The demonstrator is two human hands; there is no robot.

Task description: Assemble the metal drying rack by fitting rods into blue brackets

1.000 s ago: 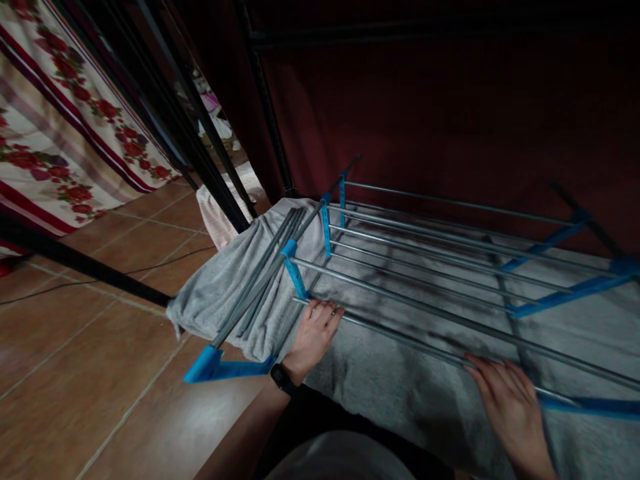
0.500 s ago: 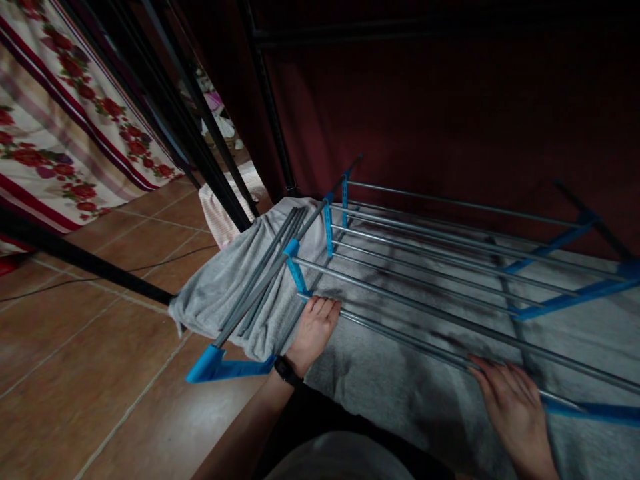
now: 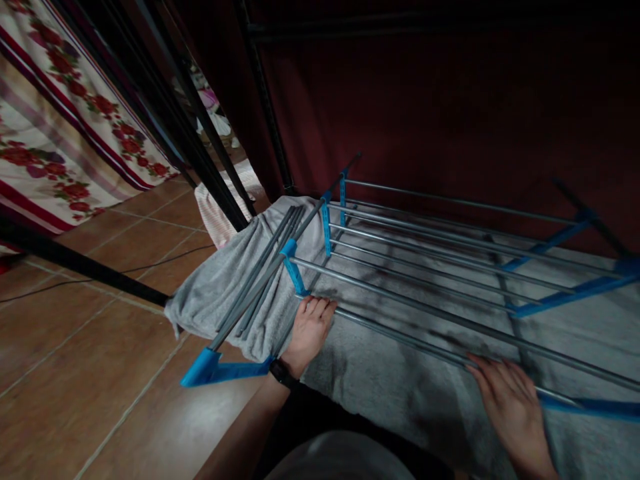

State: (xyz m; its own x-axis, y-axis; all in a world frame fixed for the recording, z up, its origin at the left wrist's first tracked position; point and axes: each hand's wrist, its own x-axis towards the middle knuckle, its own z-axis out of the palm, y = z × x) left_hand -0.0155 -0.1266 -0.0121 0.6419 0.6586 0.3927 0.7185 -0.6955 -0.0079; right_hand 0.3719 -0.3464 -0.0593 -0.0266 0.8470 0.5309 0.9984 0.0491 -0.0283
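A partly tilted rack of grey metal tubes and blue plastic brackets lies on a grey blanket (image 3: 380,400). My left hand (image 3: 310,333) is closed over the left end of its nearest metal tube (image 3: 400,339), close to a blue bracket (image 3: 294,275). Farther along the same tube, my right hand (image 3: 510,403) grips it near the blue side piece (image 3: 595,408); its thumb and part of its fingers are hidden beneath. Several loose grey tubes (image 3: 265,267) rest on the blanket left of the rack.
Black metal posts (image 3: 200,133) and a low black bar (image 3: 90,267) stand at the left. Behind the rack rises a dark red panel (image 3: 440,120). A flowered curtain (image 3: 65,120) hangs over the tiled floor (image 3: 125,373), where a thin cable runs.
The view has shifted slightly, so everything appears a little farther left. Both hands keep their places on the tube.
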